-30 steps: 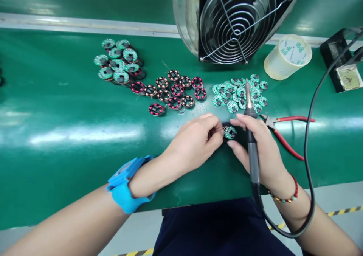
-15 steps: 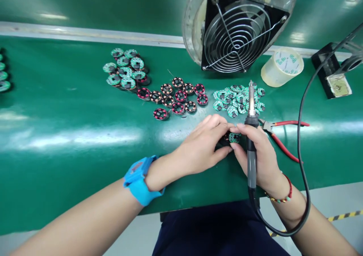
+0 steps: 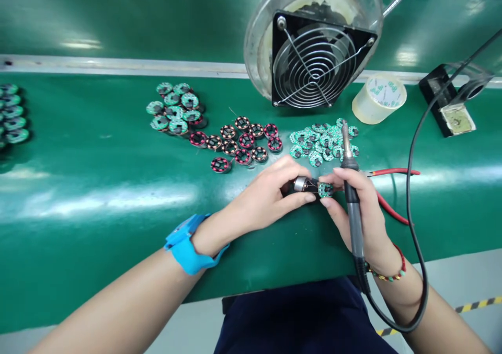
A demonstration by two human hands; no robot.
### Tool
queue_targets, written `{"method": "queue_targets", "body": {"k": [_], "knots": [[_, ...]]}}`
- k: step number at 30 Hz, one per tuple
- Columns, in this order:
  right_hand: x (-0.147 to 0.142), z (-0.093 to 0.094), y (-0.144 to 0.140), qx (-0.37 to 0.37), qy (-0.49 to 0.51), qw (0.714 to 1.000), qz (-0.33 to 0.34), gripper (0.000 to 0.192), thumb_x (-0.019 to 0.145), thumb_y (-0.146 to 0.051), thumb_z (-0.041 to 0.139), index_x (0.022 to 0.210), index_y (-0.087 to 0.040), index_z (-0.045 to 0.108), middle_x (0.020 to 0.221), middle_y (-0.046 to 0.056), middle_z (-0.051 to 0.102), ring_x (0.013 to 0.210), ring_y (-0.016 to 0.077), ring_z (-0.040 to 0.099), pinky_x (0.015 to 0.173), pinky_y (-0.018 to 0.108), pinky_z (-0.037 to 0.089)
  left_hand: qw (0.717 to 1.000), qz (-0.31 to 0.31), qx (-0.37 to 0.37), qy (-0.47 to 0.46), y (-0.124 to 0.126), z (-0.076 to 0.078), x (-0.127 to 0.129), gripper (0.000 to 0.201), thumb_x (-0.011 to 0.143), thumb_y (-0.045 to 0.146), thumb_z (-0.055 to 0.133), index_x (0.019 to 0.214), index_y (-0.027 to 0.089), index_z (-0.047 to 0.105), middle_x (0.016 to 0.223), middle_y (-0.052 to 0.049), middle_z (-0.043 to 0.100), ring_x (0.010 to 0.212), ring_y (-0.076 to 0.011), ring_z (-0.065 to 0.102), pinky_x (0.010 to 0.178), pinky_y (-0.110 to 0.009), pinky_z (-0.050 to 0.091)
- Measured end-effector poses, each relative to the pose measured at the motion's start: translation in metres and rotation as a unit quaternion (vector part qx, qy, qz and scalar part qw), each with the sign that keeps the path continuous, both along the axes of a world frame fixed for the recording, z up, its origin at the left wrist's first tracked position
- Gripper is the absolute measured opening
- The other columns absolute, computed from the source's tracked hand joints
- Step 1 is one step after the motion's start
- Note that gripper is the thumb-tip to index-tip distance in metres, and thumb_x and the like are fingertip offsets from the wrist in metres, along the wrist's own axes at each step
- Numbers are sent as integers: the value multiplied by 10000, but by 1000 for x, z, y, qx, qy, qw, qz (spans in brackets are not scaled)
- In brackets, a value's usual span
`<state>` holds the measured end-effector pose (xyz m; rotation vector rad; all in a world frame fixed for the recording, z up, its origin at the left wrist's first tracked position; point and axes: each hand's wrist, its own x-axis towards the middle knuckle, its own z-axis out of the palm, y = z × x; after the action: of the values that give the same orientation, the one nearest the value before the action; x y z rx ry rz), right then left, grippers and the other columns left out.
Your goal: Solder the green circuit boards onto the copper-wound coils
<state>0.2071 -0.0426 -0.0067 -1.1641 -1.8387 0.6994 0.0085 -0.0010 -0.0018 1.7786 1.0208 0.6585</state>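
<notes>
Holding soldering iron; sponge in tray

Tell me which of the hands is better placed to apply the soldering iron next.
Probably the right hand: it holds the soldering iron, though the tip points away from the green board. The left hand grips the silver part.

Fingers of the left hand grip a motor stator with a silvery section; the right hand touches the circuit board at its end with thumb and finger, a soldering iron held across it. Beyond the fingers lie loose circuit boards; farther left of them, bare stators; right of them, red plier handles.
</notes>
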Motion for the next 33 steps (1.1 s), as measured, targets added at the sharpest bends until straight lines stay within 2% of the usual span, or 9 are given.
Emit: {"method": "queue_targets", "body": {"k": [3, 7, 9, 12, 16, 21, 28, 31, 33], "knots": [[1, 0, 0, 57, -11, 998, 22, 551, 877, -83, 644, 1362, -269, 460, 1156, 54, 690, 1076, 203, 665, 956, 386, 564, 986, 32, -144, -72, -5, 1, 1, 267, 853, 278, 656, 1105, 192, 668, 914, -21, 630, 804, -154, 573, 729, -291, 467], [2, 0, -1, 96, -32, 994, 50, 575, 872, -69, 628, 1383, -268, 454, 1180, 70, 696, 1035, 223, 670, 867, 397, 584, 903, 26, -366, -225, -10, 4, 3, 396, 837, 304, 698, 1201, 157, 648, 798, -10, 678, 674, -119, 608, 674, -268, 503], [3, 0, -2, 108, -34, 992, 56, 598, 870, -61, 620, 1398, -279, 442, 1163, 75, 702, 1017, 232, 675, 842, 411, 588, 867, 30, -414, -275, -12, 5, 3, 400, 823, 318, 732, 1178, 146, 669, 800, -24, 710, 691, -120, 641, 703, -265, 524], [3, -1, -3, 123, -33, 989, 70, 634, 868, -44, 608, 1420, -293, 420, 1135, 77, 705, 1010, 237, 676, 846, 431, 585, 845, 44, -441, -299, -15, 6, 6, 374, 820, 334, 749, 1140, 146, 703, 788, -30, 730, 664, -115, 655, 708, -263, 538], [0, -2, -4, 146, -45, 985, 76, 649, 875, -52, 596, 1439, -301, 393, 1137, 76, 703, 1022, 245, 664, 850, 445, 576, 845, 56, -442, -297, -20, 6, 12, 335, 838, 331, 732, 1125, 159, 726, 876, -40, 751, 675, -108, 664, 721, -261, 548], [-5, -2, -2, 142, -125, 981, 51, 487, 922, -139, 576, 1368, -285, 447, 1060, 90, 702, 928, 258, 665, 748, 431, 593, 851, 75, -418, -310, -27, 5, 17, 271, 865, 335, 688, 1065, 160, 739, 1064, -58, 745, 835, -133, 684, 791, -261, 557], [-4, -5, -2, 149, -135, 978, 52, 603, 887, -101, 612, 1427, -284, 416, 1128, 104, 692, 998, 261, 678, 781, 428, 605, 895, 65, -356, -262, -22, 12, 17, 167, 847, 182, 619, 1010, 152, 637, 901, -27, 702, 770, -114, 656, 753, -255, 547], [1, -9, -5, 147, -77, 985, 51, 734, 827, -53, 679, 1463, -272, 385, 1305, 127, 631, 1169, 267, 636, 933, 462, 570, 926, 148, -265, -225, -5, 25, -8, 196, 807, 169, 625, 990, 170, 555, 812, 7, 657, 687, -114, 651, 657, -248, 537], [4, -11, -5, 132, -45, 990, 25, 738, 813, -38, 696, 1454, -263, 409, 1322, 121, 628, 1140, 251, 650, 939, 446, 563, 942, 226, -180, -169, 8, 36, -41, 183, 772, 181, 643, 933, 167, 557, 808, 1, 654, 680, -128, 662, 611, -242, 523]]}}
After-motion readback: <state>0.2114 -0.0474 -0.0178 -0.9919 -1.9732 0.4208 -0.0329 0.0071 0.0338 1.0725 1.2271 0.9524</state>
